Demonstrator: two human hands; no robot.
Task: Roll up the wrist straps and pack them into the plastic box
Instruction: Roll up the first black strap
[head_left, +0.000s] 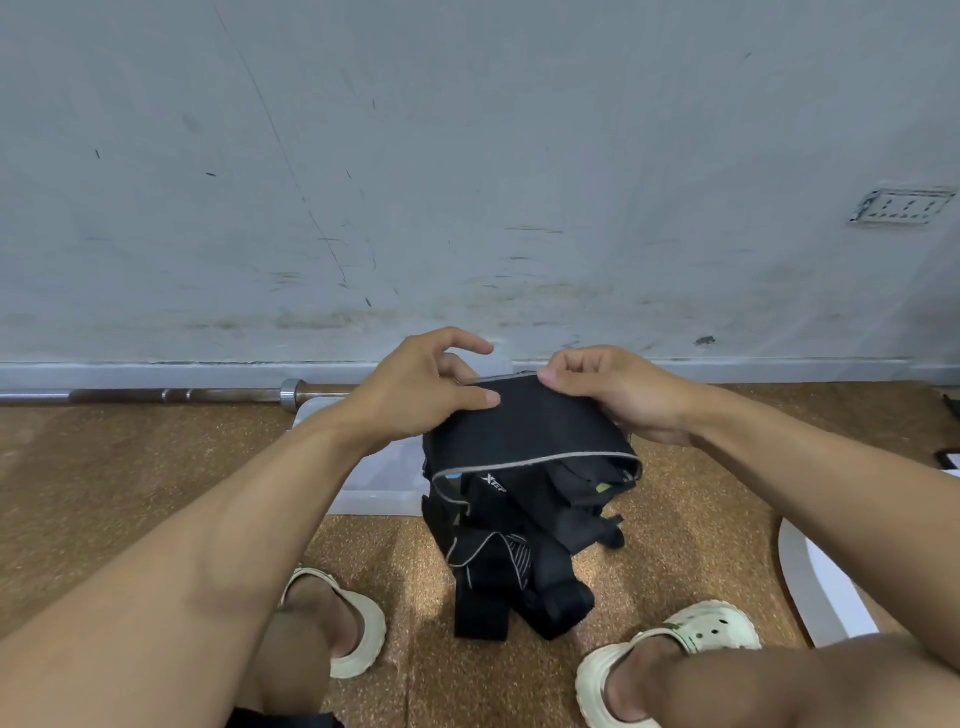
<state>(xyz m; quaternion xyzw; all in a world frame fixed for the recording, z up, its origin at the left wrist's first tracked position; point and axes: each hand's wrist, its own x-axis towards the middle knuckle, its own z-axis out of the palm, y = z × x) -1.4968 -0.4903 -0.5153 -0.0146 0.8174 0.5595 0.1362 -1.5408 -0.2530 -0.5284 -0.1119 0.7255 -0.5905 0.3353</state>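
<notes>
Fingers (491, 399) of the left hand (415, 395) are pinched on the near-left corner of a black fabric wrist strap with grey edging (524, 426), thumb on top and index finger lifted free above it. The right hand (608, 392) is curled round the strap's far-right edge, its fingertips clamped on the top fold. The strap is held taut between both hands above the clear plastic box (379, 483), apparently so that one end can be turned over and a roll begun; the rolling seems barely started. Below the held strap, a loose heap of further black straps (514, 566) rests on the floor just beside the box, toward the person, presumably left within reach for their turn. Nothing can be seen inside the box from this angle.

A speckled brown cork-like floor (130, 467) carries everything. Beyond the box, a steel barbell (208, 395) lies along the foot of a scuffed grey wall (467, 156), which bears a socket plate (901, 208) far to the right of the box. Pale foam clogs (711, 631) are worn on either side of the heap.
</notes>
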